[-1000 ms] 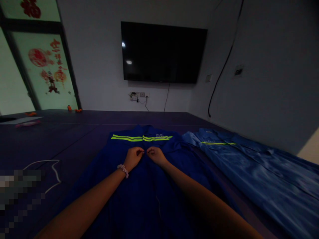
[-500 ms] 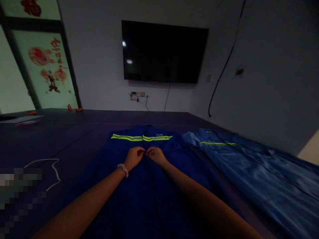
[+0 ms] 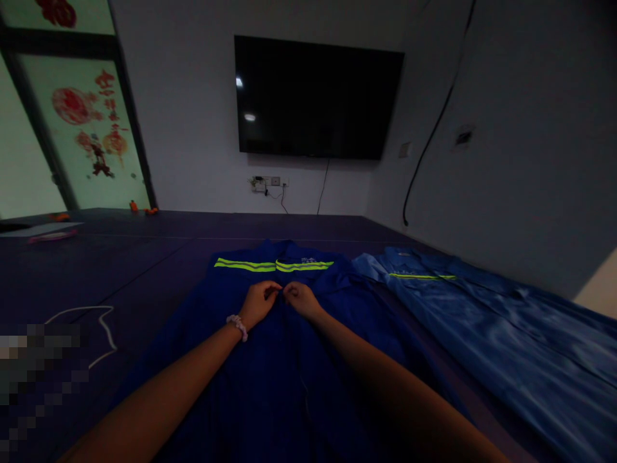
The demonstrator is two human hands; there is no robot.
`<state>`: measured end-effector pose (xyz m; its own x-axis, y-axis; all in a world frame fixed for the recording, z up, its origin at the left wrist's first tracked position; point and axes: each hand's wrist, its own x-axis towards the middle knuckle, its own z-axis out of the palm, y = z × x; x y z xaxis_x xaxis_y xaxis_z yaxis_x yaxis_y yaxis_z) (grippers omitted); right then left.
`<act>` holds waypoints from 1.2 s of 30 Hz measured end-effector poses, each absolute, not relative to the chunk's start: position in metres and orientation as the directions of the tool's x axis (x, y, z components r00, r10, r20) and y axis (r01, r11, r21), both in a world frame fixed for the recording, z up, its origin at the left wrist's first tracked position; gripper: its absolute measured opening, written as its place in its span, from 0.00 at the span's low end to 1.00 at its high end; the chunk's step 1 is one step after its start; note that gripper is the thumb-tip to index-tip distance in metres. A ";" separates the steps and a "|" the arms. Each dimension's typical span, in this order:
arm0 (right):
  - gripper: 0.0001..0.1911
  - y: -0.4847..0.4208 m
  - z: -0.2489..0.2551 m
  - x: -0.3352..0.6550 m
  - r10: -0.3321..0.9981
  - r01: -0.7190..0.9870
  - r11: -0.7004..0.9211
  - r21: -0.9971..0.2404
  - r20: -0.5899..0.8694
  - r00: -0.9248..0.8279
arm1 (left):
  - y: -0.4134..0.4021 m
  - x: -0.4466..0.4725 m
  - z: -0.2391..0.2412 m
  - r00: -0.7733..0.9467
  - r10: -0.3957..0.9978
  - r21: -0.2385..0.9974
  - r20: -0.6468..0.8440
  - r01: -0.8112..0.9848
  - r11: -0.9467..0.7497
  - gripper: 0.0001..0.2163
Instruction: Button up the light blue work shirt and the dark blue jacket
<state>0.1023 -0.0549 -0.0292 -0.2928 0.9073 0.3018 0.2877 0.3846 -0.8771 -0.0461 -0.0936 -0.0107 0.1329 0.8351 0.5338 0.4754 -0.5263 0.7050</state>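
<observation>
A dark blue work jacket (image 3: 270, 379) with yellow-green reflective stripes lies flat in front of me on a dark purple surface (image 3: 144, 257). My left hand (image 3: 258, 302), with a pale bead bracelet at the wrist, pinches the jacket's front opening just below the stripes. My right hand (image 3: 301, 299) pinches the same spot from the other side, and the fingertips of both hands meet. Both hands are closed on the fabric; what sits between the fingertips is too small to make out.
A lighter blue jacket (image 3: 482, 321) with a thin reflective stripe lies spread to the right. A white cord (image 3: 103, 321) loops on the surface at left. A black screen (image 3: 315, 96) hangs on the far wall above a socket. Flat items lie at far left.
The two hands stay pinched together at the jacket front. The view has tilted slightly, so everything sits a little higher in the picture.
</observation>
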 end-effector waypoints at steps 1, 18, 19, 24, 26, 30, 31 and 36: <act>0.04 -0.055 -0.029 0.102 0.907 0.294 0.387 -0.874 0.304 -0.291 | -0.094 -0.046 -0.011 0.134 0.835 0.705 0.534 0.474 -0.527 0.09; 0.03 -0.057 -0.030 0.100 0.913 0.319 0.379 -0.869 0.295 -0.282 | -0.093 -0.045 -0.011 0.174 0.826 0.662 0.536 0.521 -0.539 0.12; 0.03 -0.058 -0.029 0.100 0.911 0.327 0.388 -0.862 0.305 -0.278 | -0.093 -0.045 -0.011 0.171 0.825 0.661 0.539 0.520 -0.541 0.12; 0.03 -0.061 -0.028 0.100 0.900 0.364 0.427 -0.828 0.348 -0.262 | -0.097 -0.042 -0.007 0.144 0.818 0.679 0.557 0.489 -0.548 0.07; 0.02 -0.063 -0.027 0.101 0.890 0.381 0.449 -0.808 0.371 -0.264 | -0.099 -0.040 -0.006 0.146 0.818 0.661 0.557 0.519 -0.542 0.08; 0.04 -0.064 -0.027 0.102 0.869 0.413 0.494 -0.765 0.417 -0.268 | -0.099 -0.038 -0.006 0.151 0.814 0.576 0.561 0.635 -0.514 0.08; 0.04 -0.064 -0.027 0.102 0.867 0.415 0.498 -0.761 0.420 -0.270 | -0.099 -0.038 -0.007 0.148 0.814 0.556 0.561 0.661 -0.504 0.08; 0.03 -0.065 -0.027 0.102 0.875 0.423 0.481 -0.768 0.396 -0.277 | -0.098 -0.038 -0.009 0.155 0.823 0.495 0.546 0.733 -0.467 0.09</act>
